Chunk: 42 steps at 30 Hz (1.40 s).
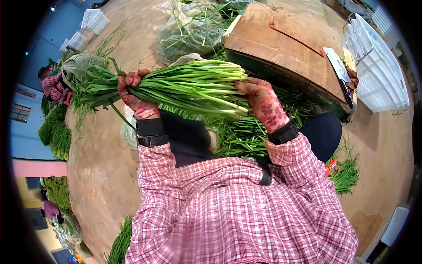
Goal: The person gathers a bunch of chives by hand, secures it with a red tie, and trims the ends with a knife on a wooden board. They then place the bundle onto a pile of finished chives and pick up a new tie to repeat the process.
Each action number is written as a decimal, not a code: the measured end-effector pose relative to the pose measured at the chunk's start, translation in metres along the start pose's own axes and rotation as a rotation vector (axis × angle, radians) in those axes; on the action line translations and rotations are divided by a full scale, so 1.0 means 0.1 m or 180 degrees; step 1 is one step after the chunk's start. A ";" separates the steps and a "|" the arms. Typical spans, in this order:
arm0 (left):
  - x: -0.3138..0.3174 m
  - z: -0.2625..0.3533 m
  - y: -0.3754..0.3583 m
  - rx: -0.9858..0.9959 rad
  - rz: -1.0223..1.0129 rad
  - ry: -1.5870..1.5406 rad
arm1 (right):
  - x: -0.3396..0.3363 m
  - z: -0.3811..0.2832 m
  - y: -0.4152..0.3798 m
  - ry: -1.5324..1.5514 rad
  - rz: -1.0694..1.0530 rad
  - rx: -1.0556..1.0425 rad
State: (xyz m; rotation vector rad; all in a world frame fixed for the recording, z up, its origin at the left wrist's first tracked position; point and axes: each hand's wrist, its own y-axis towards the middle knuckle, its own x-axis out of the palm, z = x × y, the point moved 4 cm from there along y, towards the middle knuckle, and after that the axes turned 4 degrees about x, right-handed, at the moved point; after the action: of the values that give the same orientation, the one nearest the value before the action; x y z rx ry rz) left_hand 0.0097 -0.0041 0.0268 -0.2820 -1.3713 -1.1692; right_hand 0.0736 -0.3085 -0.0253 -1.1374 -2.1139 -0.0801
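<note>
A long bunch of green garlic chives (pixel 189 86) lies sideways in front of me, pale stem ends to the right and leafy tips to the left. My left hand (pixel 135 94), in a stained patterned glove, is wrapped around the leafy part. At the stem ends, my right hand (pixel 266 103), in a pink floral glove, has its fingers closed on a few stalks at the edge of the bunch. Below, between my knees, more loose chives (pixel 244 136) are piled up.
A wooden board (pixel 281 33) stands ahead with a red strap (pixel 296 39) and a knife (pixel 337 66) on it. White plastic crates (pixel 373 66) stand at right. A plastic bag of greens (pixel 189 37) lies ahead; another person (pixel 53 86) sits at far left.
</note>
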 end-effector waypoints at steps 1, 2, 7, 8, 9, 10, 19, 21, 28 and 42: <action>0.00 -0.01 0.00 0.0017 0.0042 0.0068 | 0.01 -0.03 -0.03 0.0081 0.0045 -0.0008; -0.01 -0.01 0.01 0.0067 0.0101 0.0003 | -0.05 -0.05 -0.03 0.0114 0.0104 -0.0174; -0.41 0.47 0.12 0.0711 0.0529 0.0548 | -0.65 -0.39 -0.19 0.0953 0.0011 -0.0720; -0.51 0.61 0.14 0.0583 0.0522 0.0160 | -0.85 -0.46 -0.21 0.1112 0.0283 -0.0788; -0.63 0.74 0.17 0.0892 0.0711 0.0455 | -1.07 -0.54 -0.20 0.1269 0.0540 -0.0850; -0.74 0.86 0.19 0.0969 0.0865 0.0510 | -1.32 -0.65 -0.19 -0.0332 0.0987 -0.0525; -0.65 0.57 0.27 0.0428 0.1641 0.0321 | -0.03 -0.51 0.01 -0.2342 -0.0226 -0.1069; -0.98 0.60 0.35 0.0476 0.1763 0.0361 | 0.33 -0.31 0.04 -0.1844 -0.0770 -0.1020; -0.93 0.59 0.30 0.0560 0.1983 0.0222 | -0.05 -0.42 -0.32 -0.0883 -0.1217 -0.0230; -0.62 -0.01 0.19 -0.0083 0.1105 0.0154 | 0.18 -0.49 0.40 -0.2282 -0.1015 -0.0661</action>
State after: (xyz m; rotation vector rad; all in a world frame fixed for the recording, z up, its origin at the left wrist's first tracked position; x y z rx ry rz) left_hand 0.0382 0.0334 -0.0174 -0.4866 -1.2081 -0.8988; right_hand 0.1250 -0.2896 0.0106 -1.0256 -2.9764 -0.0425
